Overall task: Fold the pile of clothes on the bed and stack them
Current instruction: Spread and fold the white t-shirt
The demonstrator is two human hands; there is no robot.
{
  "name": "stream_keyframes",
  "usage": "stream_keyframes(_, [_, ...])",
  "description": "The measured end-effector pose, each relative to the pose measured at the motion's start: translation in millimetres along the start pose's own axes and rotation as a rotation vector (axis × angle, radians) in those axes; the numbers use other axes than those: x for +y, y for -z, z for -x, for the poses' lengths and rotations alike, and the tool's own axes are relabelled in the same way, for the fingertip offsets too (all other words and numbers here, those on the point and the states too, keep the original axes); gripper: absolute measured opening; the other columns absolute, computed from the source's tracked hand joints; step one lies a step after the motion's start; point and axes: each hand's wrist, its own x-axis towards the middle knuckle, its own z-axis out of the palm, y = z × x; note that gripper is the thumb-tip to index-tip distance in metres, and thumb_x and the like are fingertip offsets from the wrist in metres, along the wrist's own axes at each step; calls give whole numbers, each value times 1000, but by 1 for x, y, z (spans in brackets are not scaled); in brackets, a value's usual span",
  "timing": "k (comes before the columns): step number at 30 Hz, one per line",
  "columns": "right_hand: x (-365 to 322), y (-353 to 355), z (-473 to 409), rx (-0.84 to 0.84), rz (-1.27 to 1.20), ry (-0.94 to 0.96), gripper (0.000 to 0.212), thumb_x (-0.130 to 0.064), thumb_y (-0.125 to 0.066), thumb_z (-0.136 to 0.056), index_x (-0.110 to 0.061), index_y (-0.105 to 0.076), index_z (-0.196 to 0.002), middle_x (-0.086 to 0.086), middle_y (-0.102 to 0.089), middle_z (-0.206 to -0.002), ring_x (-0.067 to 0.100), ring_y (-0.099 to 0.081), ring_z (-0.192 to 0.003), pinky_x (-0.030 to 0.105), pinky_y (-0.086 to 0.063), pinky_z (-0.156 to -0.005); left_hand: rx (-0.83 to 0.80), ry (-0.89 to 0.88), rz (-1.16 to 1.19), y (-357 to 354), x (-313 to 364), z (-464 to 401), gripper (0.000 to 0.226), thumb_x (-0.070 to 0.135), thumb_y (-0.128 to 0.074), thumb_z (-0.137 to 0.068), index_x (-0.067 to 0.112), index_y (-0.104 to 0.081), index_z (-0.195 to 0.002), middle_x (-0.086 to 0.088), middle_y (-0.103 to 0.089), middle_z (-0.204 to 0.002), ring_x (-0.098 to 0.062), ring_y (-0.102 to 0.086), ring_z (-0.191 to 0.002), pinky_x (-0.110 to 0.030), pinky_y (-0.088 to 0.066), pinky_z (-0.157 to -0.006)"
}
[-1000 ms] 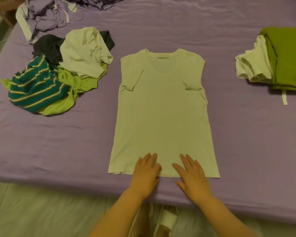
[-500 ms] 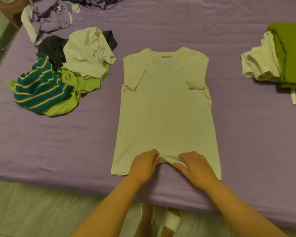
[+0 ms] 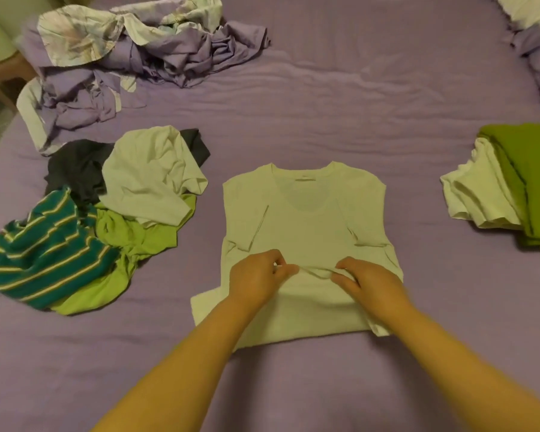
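Both hands (image 3: 256,275) (image 3: 368,282) pinch hem of shirt (image 3: 306,219).

crumpled lilac bedding (image 3: 144,54), purple bed sheet (image 3: 371,98), pillow (image 3: 533,35)

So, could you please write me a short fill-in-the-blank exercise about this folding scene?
1. Both hands, the left hand and right hand, pinch the hem of the ____ T-shirt.
2. The striped garment lies to the person's ____.
3. On the folded stack, the top piece is ____.
4. The bed sheet is ____.

Missing words: white; left; green; purple
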Motion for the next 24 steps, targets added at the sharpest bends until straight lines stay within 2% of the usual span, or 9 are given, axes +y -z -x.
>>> stream_keyframes(3, [-6,20,-42,40,-5,-20,23,-46,-45,-95,-26,-55,-90,-9,-61,-82,11,-55,-76,28,-41,-64,80,-74,-107,23,0,-44,40,66,-51,-82,27,-52,-74,12,-52,-63,-6,-49,-62,-21,-29,-48])
stream_keyframes(6, [-10,34,-77,103,-6,-52,24,-44,-47,-94,-23,-57,-90,-6,-60,-80,12,-54,-73,25,-37,-58,113,-114,-179,40,3,-84,43,66,-51,-83,24,-53,-74,11,-47,-60,-7,-45,-60,-24,-24,-46])
stream_keyframes(9, [-11,46,-109,133,-11,-73,27,-44,-47,-94,-20,-58,-89,-5,-60,-78,13,-54,-72,22,-35,-57,92,-158,-279,51,6,-121,47,63,-50,-85,19,-57,-72,8,-51,-60,-12,-49,-60,-24,-25,-46])
stream_keyframes(13, [-8,60,-144,115,37,-63,29,-45,-45,-94,-20,-54,-84,-3,-60,-79,16,-55,-74,26,-33,-55,15,-177,-505,64,12,-158,60,66,-41,-88,18,-35,-52,6,-36,-49,-11,-35,-44,-25,-19,-44])
stream_keyframes(17, [1,72,-184,181,103,-86,29,-46,-45,-94,-21,-58,-90,-5,-59,-81,18,-53,-75,28,-31,-54,-34,-101,-636,79,18,-194,66,73,-32,-86,17,-33,-50,4,-35,-47,-12,-34,-42,-23,-20,-44])
stream_keyframes(19, [7,74,-207,204,88,-118,28,-44,-45,-95,-20,-59,-94,-3,-61,-88,20,-52,-78,29,-35,-58,25,-88,-677,84,17,-215,61,67,-34,-89,18,-32,-53,3,-35,-49,-13,-32,-42,-22,-20,-45])
stream_keyframes(21, [14,68,-230,176,52,-156,27,-41,-45,-96,-19,-59,-105,2,-63,-101,24,-56,-90,33,-42,-70,87,-89,-704,79,12,-233,51,54,-38,-95,19,-31,-59,3,-36,-53,-13,-30,-45,-23,-20,-48])
stream_keyframes(23, [19,56,-240,102,57,-157,34,-40,-45,-96,-20,-54,-121,5,-60,-117,25,-54,-107,35,-43,-83,73,-81,-687,68,4,-239,39,45,-38,-97,20,-38,-68,3,-47,-62,-16,-38,-54,-27,-26,-61])
stream_keyframes(24, [25,50,-244,63,81,-142,40,-43,-44,-96,-20,-49,-129,5,-56,-126,24,-50,-116,35,-41,-90,54,-80,-671,60,-1,-242,34,47,-37,-96,21,-44,-76,3,-56,-71,-18,-46,-64,-30,-28,-69])
